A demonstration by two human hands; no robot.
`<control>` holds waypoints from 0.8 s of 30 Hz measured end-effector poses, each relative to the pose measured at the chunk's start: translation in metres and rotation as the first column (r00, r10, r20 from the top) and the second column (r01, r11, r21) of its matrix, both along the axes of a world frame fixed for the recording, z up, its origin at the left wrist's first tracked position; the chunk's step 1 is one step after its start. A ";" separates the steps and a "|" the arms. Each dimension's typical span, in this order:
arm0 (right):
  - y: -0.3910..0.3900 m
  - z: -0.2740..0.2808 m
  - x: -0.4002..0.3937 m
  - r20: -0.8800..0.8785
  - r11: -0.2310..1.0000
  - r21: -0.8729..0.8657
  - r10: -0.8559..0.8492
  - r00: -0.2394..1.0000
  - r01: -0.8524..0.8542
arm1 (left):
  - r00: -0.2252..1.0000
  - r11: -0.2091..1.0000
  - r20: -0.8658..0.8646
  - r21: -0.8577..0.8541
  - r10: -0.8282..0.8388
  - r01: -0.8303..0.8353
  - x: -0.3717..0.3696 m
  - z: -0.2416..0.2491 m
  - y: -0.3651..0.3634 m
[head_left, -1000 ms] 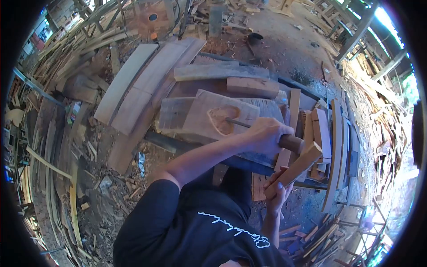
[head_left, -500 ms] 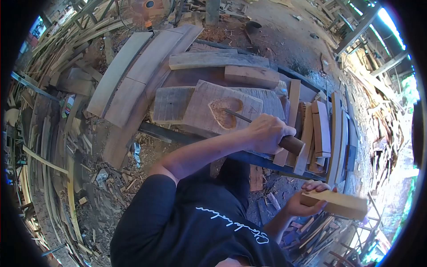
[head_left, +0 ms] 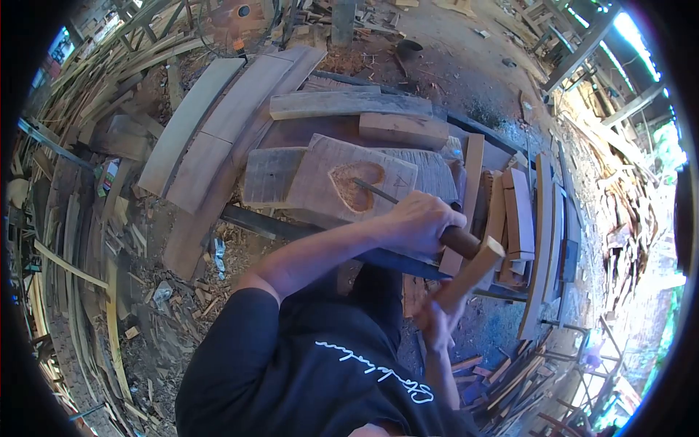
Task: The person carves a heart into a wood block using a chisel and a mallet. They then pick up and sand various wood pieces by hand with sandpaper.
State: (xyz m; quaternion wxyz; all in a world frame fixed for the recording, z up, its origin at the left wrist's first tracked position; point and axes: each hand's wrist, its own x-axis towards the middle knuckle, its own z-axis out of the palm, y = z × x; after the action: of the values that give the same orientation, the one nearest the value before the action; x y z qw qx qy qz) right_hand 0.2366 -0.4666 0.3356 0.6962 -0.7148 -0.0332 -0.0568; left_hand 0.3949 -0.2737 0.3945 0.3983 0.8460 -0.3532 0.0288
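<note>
My left hand [head_left: 422, 220] is wrapped round the brown handle of a chisel [head_left: 378, 193]. The chisel's metal tip rests in a carved heart-shaped hollow [head_left: 354, 186] on a thick wooden board [head_left: 313, 177]. Below and to the right, my right hand [head_left: 439, 320], slightly blurred, grips a squared wooden block [head_left: 473, 273] by its lower part. The block is tilted, its upper end beside the butt of the chisel handle; whether they touch I cannot tell.
Long planks [head_left: 233, 131] lie at the left of the low bench. Loose boards [head_left: 349, 103] lie behind the carved board, and narrow wooden pieces [head_left: 518, 211] stand at its right. A dark frame edge [head_left: 269, 221] runs along the near side. Wood scraps cover the ground.
My right hand has swung the wooden block left and up, from the lower right to the chisel handle. My left hand still holds the chisel in the hollow; the view has shifted slightly.
</note>
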 end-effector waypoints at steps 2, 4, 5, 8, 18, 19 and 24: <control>-0.003 0.007 0.007 0.235 0.993 0.113 -0.043 0.971 0.017 | 1.000 1.000 -0.013 0.005 0.002 -0.002 -0.002 -0.004 0.001; 0.001 0.027 0.016 0.341 0.827 0.562 -0.263 0.903 0.029 | 1.000 1.000 -0.012 0.013 0.002 -0.002 -0.001 -0.004 0.002; -0.002 0.011 0.012 0.344 0.827 0.561 -0.272 0.899 0.036 | 1.000 1.000 0.000 0.015 0.008 -0.008 0.000 -0.002 0.002; -0.006 -0.026 0.007 -0.284 -0.007 0.958 -0.130 0.950 0.285 | 0.999 0.999 0.002 0.039 0.037 -0.037 0.001 0.004 0.005; -0.012 0.041 0.026 0.249 0.904 0.389 -0.287 0.925 0.176 | 0.989 0.999 0.150 -0.034 0.002 0.003 -0.002 0.005 0.002; -0.012 0.045 0.026 0.299 0.899 0.411 -0.291 0.909 0.153 | 0.992 1.000 0.125 -0.030 -0.005 0.009 -0.001 0.001 0.000; 0.002 0.034 0.031 0.400 0.818 0.562 -0.395 0.827 0.119 | 0.997 0.999 0.077 -0.025 -0.031 0.033 0.002 -0.006 -0.003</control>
State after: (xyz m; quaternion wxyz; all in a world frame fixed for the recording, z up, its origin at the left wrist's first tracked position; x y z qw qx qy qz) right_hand 0.2678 -0.4643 0.3698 0.8131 -0.4602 -0.0952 -0.3435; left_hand 0.3966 -0.2764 0.3884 0.3958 0.8332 -0.3815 0.0596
